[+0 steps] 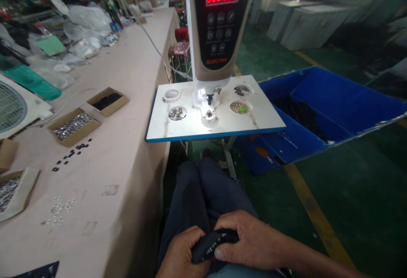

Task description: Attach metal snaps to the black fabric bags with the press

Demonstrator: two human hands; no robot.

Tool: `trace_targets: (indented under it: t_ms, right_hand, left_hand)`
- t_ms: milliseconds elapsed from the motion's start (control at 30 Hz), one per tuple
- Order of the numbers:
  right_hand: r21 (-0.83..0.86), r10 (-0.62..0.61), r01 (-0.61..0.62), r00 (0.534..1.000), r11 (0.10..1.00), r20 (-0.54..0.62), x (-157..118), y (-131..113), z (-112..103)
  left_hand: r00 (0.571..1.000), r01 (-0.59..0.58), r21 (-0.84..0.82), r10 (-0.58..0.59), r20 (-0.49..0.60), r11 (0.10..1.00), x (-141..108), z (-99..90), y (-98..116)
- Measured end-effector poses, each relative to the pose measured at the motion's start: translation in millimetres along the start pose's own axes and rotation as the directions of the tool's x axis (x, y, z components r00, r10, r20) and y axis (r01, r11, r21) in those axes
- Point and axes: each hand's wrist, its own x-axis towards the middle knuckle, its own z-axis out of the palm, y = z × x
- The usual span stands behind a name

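Observation:
A black item with small white lettering (pixel 208 246), bent into a curve, lies across my lap between both hands. My left hand (pixel 184 250) is closed around its left end. The fingers and thumb of my right hand (pixel 251 240) grip its right part, the thumb pressed near the lettering. Beyond my knees stands a white machine (pixel 219 27) with a red digital display, its lit working point over a small white tabletop (pixel 190 131). The hands are well below this tabletop and apart from it.
On the left, a long covered table (pixel 127 78) holds boxes of metal parts (pixel 74 126), a box of black parts (pixel 108 100), scattered loose pieces and part of a fan (pixel 15 104). A blue bin (pixel 337 104) with dark items stands at the right.

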Motion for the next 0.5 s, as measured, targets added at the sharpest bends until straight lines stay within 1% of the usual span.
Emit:
trace_targets:
  t_ms: [100, 200, 267, 400, 500]
  right_hand:
    - [0.025, 0.040, -0.040, 0.999, 0.999, -0.014, 0.0, -2.4, 4.4]
    - [0.020, 0.061, -0.061, 0.998, 0.998, -0.029, -0.9, -11.2, 2.7]
    - [-0.022, 0.052, -0.052, 0.998, 0.998, -0.039, -2.0, -18.4, -0.3]
    - [-0.122, 0.040, -0.050, 0.996, 0.991, -0.081, -2.4, -24.5, -8.3]
    - [-0.219, -0.009, -0.021, 0.991, 0.975, -0.131, 7.8, -23.7, -20.2]
  left_hand:
    - [1.000, -0.016, 0.018, 0.016, -0.008, 1.000, -1.7, 0.7, -0.5]
    - [0.997, -0.070, 0.041, 0.072, -0.035, 0.997, -1.7, -0.2, 2.3]
    - [0.994, -0.104, 0.033, 0.105, -0.041, 0.994, -0.1, -0.6, 3.0]
    - [0.994, -0.097, 0.021, 0.098, -0.045, 0.995, 10.5, 2.9, -5.5]
    - [0.987, -0.160, 0.112, 0.162, -0.011, 0.981, 28.3, 4.0, -15.3]
